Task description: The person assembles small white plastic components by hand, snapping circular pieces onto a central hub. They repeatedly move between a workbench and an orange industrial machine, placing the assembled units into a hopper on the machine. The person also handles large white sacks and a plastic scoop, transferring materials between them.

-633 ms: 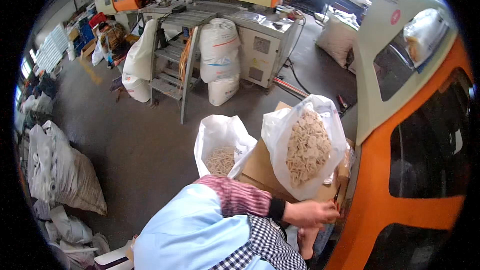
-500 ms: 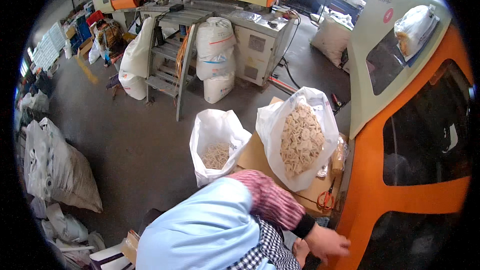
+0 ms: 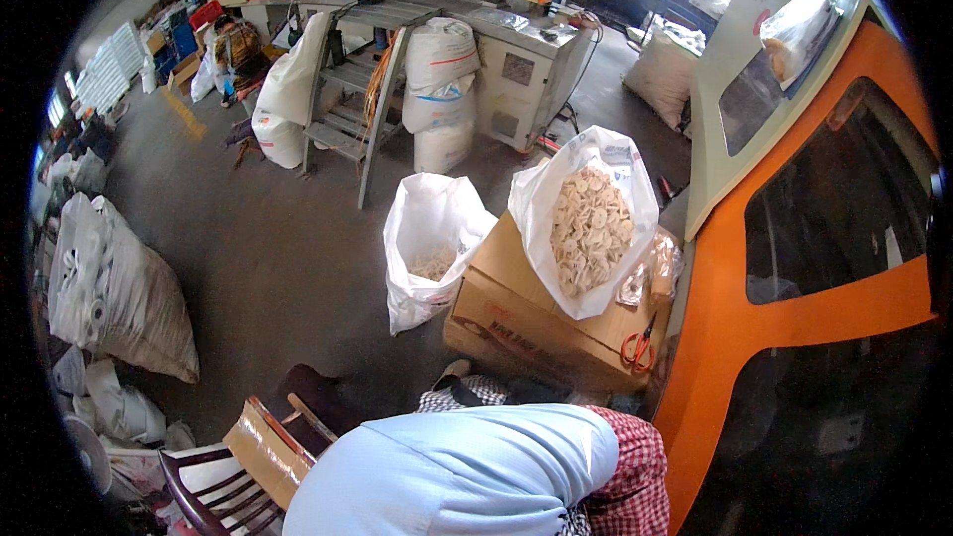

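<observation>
Neither of my hands shows. My light blue clothing (image 3: pixel 447 467) and a red checked sleeve (image 3: pixel 630 462) fill the lower edge, and the sleeve bends down beside the orange machine (image 3: pixel 700 377). Ahead of them is a cardboard box (image 3: pixel 511 323). On it stands a wide-mouthed white bag (image 3: pixel 544 213), filled with small beige disc-like pieces (image 3: pixel 593 228). Scissors with orange-red handles (image 3: pixel 638 349) lie at the box's near right corner, with clear-wrapped brown packs (image 3: pixel 663 268) behind them. A smaller white bag (image 3: pixel 409 228) left of the box holds thin pale pieces (image 3: pixel 432 263).
A dark wooden chair (image 3: pixel 204 491) with a taped cardboard piece (image 3: pixel 268 452) stands at lower left. Stuffed sacks (image 3: pixel 119 288) line the left side. Metal steps (image 3: pixel 342 139) and stacked white sacks (image 3: pixel 440 89) stand farther off. A person (image 3: pixel 238 55) is at far left.
The bags and box sit higher in the picture, and the box's front and the chair show now. The hand beside the orange machine has dropped out of view as my body leaned down.
</observation>
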Demonstrator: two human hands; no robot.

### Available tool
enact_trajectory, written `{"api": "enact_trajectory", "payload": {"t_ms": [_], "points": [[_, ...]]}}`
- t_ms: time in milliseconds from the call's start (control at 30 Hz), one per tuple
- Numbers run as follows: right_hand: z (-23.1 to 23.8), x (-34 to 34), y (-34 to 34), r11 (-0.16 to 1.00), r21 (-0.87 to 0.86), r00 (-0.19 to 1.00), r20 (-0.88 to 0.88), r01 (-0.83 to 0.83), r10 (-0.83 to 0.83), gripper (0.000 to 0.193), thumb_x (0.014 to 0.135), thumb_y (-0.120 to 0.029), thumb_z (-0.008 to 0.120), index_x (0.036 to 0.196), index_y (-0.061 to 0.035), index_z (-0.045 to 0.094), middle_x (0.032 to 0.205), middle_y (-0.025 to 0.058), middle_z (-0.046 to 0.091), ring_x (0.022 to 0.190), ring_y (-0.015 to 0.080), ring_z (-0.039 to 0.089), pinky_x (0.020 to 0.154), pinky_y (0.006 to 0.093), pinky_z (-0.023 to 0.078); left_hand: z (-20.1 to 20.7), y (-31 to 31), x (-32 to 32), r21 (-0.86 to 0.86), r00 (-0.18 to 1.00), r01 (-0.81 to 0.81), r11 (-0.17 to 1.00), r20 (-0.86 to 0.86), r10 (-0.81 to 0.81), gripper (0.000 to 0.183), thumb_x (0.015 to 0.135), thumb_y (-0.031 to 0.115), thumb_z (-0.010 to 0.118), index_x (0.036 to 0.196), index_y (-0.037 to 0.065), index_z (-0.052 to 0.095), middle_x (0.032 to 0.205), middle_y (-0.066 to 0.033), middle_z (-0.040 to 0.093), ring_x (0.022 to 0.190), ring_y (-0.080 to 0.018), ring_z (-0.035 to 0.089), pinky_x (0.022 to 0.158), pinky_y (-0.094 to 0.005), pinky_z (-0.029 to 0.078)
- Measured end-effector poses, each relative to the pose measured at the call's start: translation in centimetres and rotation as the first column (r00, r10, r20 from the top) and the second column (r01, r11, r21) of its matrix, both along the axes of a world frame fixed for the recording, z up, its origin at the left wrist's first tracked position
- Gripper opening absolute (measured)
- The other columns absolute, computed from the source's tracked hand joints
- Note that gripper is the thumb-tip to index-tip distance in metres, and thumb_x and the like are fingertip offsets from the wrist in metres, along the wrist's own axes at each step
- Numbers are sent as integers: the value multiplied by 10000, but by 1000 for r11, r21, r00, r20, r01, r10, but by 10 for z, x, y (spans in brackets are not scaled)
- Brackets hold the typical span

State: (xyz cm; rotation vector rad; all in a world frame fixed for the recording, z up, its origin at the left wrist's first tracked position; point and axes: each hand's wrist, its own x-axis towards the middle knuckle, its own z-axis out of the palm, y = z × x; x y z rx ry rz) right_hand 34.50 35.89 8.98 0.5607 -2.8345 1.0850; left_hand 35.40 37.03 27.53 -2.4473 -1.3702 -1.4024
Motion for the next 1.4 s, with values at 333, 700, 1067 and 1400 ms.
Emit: {"api": "enact_trajectory", "payload": {"t_ms": [333, 700, 1067, 1400], "points": [[3, 5, 18, 1000, -4, 999, 25, 29, -29, 189, 851, -171, 535, 916, 3, 570, 870, 182, 595, 805, 341, 579, 690, 402, 466, -4, 17, -1, -32, 998, 43, 999, 42, -41, 505, 828, 316, 604, 1165, -7, 412, 992, -222, 509, 935, -395, 520, 765, -435, 449], [7, 8, 23, 998, 20, 997, 51, 63, -64, 191, 858, -190, 534, 910, -9, 568, 876, 178, 595, 813, 343, 580, 693, 408, 469, -4, 25, -3, -47, 985, 147, 988, 99, -142, 455, 840, 283, 594, 1138, -14, 421, 958, -216, 520, 901, -385, 538, 730, -418, 460], [29, 37, 45, 977, -11, 977, -29, 213, -213, 194, 865, -209, 533, 904, -21, 565, 883, 174, 595, 821, 346, 580, 696, 413, 473, -9, 24, 14, -159, 829, 402, 902, 482, -284, 372, 853, 239, 580, 1083, -18, 438, 875, -204, 541, 848, -370, 559, 696, -405, 466], [44, 75, 83, 724, -50, 720, -82, 688, -689, 243, 869, -299, 536, 926, -65, 574, 854, 152, 609, 789, 341, 593, 677, 419, 477, -21, -40, -62, -288, 847, -307, 907, 352, 399, 138, 821, 74, 631, 869, -11, 534, 790, -133, 561, 655, -278, 555, 546, -347, 417]]}}
